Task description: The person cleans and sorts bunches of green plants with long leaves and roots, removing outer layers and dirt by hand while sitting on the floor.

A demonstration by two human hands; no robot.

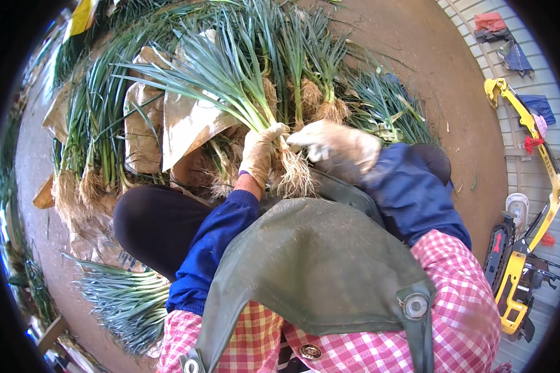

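My left hand [259, 155], in a pale work glove, is closed round the lower stems of a bunch of green onions [246, 99]. Their long leaves fan up and to the left, and tangled pale roots [294, 174] hang below the fist. Just right of these stems is my right hand [345, 143], also gloved and slightly blurred. Its fingers are curled, with the tips close to the stems above the roots; whatever they pinch is hidden. More green onions with brown, soil-covered roots [333, 110] lie directly beyond both hands.
Uncleaned green onions [96, 137] are heaped at left over tan sacks [144, 124]. A bundle with pale stems [124, 304] rests at lower left, another pile [389, 105] at right. A yellow machine [513, 304] with a long arm stands by the ribbed wall. My green apron [317, 261] covers my lap.
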